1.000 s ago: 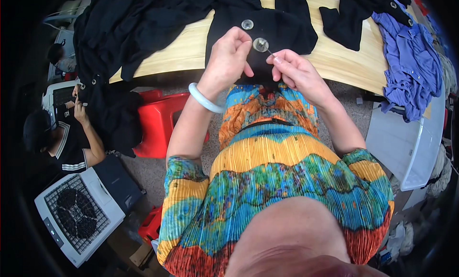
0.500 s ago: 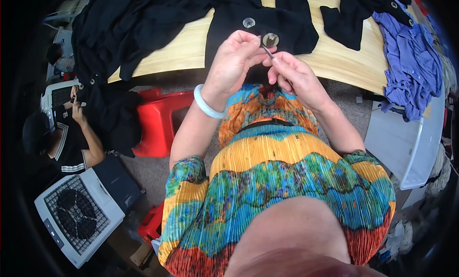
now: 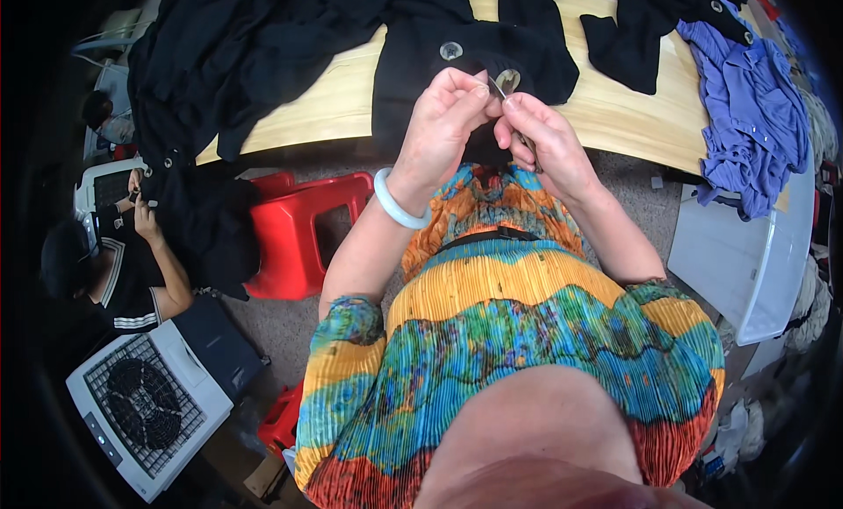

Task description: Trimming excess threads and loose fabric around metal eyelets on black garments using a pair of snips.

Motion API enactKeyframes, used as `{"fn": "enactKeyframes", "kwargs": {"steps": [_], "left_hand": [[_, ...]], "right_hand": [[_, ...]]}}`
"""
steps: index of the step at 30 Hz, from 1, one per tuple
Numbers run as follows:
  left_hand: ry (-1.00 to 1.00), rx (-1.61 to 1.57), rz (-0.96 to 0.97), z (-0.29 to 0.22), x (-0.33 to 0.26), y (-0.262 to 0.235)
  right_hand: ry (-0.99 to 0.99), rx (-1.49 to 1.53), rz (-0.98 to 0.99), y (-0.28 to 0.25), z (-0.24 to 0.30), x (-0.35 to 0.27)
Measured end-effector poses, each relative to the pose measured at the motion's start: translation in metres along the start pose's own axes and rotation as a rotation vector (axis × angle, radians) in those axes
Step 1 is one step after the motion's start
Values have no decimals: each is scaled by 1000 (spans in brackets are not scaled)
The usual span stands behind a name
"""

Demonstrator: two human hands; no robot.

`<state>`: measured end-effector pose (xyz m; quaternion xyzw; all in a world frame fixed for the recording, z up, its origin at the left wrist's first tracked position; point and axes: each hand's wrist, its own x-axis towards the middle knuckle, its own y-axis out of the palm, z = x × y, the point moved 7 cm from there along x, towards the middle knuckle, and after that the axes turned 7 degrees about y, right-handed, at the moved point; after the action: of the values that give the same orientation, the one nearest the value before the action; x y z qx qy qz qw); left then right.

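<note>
At the near edge of the wooden counter (image 3: pixel 307 109), both hands meet over a black garment (image 3: pixel 413 92). The right hand (image 3: pixel 546 136) pinches a slender shaft (image 3: pixel 496 87) between thumb and forefinger; the left hand (image 3: pixel 448 118) has its thumb and forefinger drawn together near the far end of it, though I cannot tell what, if anything, lies between them.

Work this fine should go best with a light, short pinch: steady the two hands against each other, and let the fingertips alone make small movements. The shaft is probably easiest to control when gripped near its working end, with the slack cloth lying loose below so that it does not drag.

Just beyond the fingertips is a large round button (image 3: pixel 508 79), tilted, with a pale, olive-grey rim and a darker middle; whether the fingers touch it is unclear. A second round button (image 3: pixel 450 50), clear grey with a dark centre, lies flat against the black cloth, near the first and farther from the body.
</note>
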<state>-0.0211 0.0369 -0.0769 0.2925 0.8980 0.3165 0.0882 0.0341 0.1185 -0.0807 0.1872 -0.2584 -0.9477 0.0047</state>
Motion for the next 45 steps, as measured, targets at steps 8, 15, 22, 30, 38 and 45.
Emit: {"fn": "enactKeyframes", "kwargs": {"steps": [8, 15, 22, 30, 38, 45], "left_hand": [[26, 124, -60, 14, -1, 1], [-186, 505, 411, 54, -28, 32], [-67, 701, 163, 17, -25, -20], [426, 1274, -72, -51, 40, -57], [543, 2067, 338, 2, 125, -28], [413, 1925, 75, -34, 143, -45]], "right_hand": [[-261, -174, -141, -17, 42, -18], [-406, -783, -319, -28, 70, 25], [-394, -1472, -477, -18, 40, 75], [-458, -1207, -275, -36, 48, -21], [-586, -1027, -542, -36, 100, -98], [-871, -624, -742, -72, 152, -155]]}}
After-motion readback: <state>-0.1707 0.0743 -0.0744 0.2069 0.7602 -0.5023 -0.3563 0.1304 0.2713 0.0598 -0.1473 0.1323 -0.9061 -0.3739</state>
